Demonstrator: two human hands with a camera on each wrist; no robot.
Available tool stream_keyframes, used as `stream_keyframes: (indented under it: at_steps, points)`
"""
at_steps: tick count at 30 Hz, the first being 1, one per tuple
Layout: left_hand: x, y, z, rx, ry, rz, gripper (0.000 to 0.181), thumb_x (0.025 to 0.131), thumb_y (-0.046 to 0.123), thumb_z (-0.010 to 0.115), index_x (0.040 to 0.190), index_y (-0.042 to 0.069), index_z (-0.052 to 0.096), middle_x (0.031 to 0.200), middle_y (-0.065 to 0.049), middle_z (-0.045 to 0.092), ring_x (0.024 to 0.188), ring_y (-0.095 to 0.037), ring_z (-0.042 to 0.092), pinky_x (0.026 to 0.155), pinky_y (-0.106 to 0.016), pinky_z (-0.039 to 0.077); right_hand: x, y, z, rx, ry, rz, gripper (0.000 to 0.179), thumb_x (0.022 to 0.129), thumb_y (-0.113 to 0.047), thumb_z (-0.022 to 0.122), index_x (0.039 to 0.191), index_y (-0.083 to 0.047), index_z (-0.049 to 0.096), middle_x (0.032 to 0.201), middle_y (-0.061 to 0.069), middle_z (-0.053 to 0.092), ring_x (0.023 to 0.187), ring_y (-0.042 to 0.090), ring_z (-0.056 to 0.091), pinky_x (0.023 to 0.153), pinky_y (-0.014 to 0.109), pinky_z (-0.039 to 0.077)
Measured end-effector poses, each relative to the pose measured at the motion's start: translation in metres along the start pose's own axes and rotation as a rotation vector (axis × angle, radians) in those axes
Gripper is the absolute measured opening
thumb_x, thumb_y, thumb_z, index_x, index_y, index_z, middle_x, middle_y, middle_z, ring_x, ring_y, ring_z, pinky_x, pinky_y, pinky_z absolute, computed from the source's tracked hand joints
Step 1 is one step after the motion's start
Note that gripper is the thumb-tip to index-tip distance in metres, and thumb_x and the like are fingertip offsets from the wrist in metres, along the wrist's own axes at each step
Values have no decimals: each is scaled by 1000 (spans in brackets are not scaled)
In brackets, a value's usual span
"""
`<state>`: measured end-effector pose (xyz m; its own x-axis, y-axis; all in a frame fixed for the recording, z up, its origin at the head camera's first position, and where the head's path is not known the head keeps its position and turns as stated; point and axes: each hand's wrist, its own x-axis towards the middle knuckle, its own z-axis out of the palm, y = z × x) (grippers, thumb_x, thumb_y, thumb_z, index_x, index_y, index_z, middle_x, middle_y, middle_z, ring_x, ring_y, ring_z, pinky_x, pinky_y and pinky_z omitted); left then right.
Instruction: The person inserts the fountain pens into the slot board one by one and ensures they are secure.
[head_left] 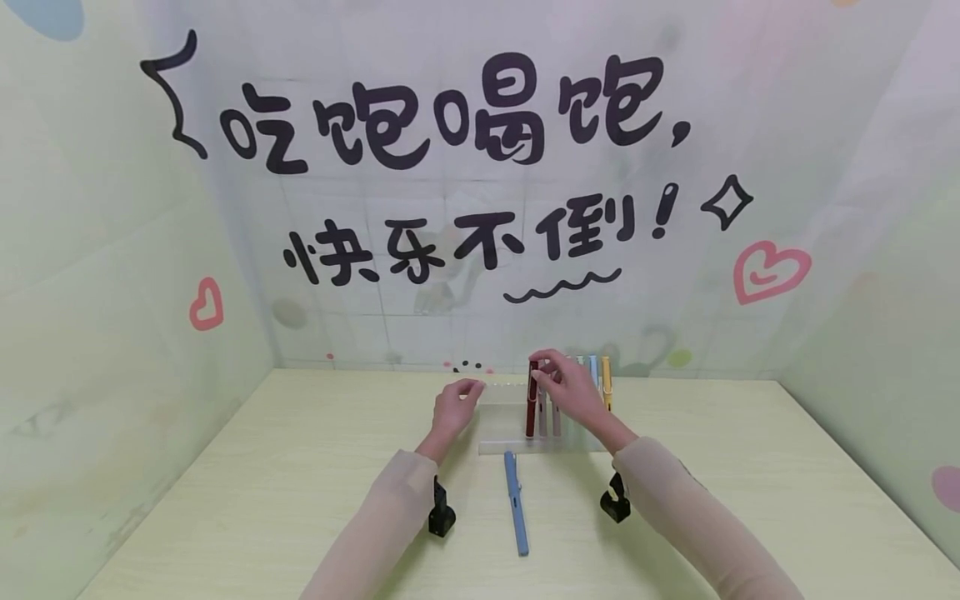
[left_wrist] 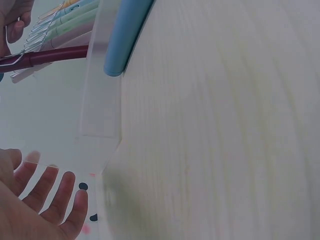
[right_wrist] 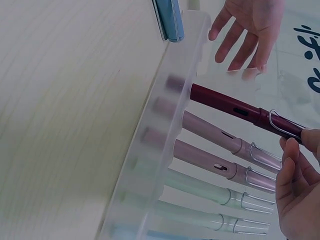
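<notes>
My right hand (head_left: 573,387) pinches the cap end of a dark red fountain pen (right_wrist: 225,107) between thumb and fingers. The pen's lower end sits behind the front lip of a translucent pen rack (head_left: 498,447). At the rack's upper left corner, my left hand (head_left: 456,408) pinches the edge with thumb and forefinger, its other fingers spread (left_wrist: 65,200). Beside the dark red pen, two mauve pens (right_wrist: 210,162), two pale green pens (right_wrist: 200,187), a light blue pen (head_left: 594,371) and a yellow pen (head_left: 607,383) lean in a row.
A blue pen (head_left: 516,504) lies on the pale wooden table (head_left: 225,475) in front of the rack, its upper end close to the front lip. A printed cloth wall (head_left: 420,333) stands behind the rack. Black wrist cameras (head_left: 442,510) hang under both sleeves.
</notes>
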<state>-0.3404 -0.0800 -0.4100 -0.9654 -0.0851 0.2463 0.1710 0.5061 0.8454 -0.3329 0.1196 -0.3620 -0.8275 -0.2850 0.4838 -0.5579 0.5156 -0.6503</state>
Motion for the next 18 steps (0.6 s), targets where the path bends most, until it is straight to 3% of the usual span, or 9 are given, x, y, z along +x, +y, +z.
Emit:
stream_keyframes:
  at_steps: [10,18]
  points:
    - [1,0,0,2,-2,-1,28,90,24,51,102,3,63,99,-11,61,94,-28,54,80,-43,41,1,-2,3,-20,-13,13,22,87,-11,56,108,-5,55,81,5,62,56,14,50,47,27,44]
    - [1,0,0,4,-2,-9,28,90,25,51,102,3,63,97,-10,61,93,-27,55,80,-41,42,2,0,5,-203,-30,-70,31,85,-11,58,115,-6,54,68,-3,55,51,10,45,45,25,39]
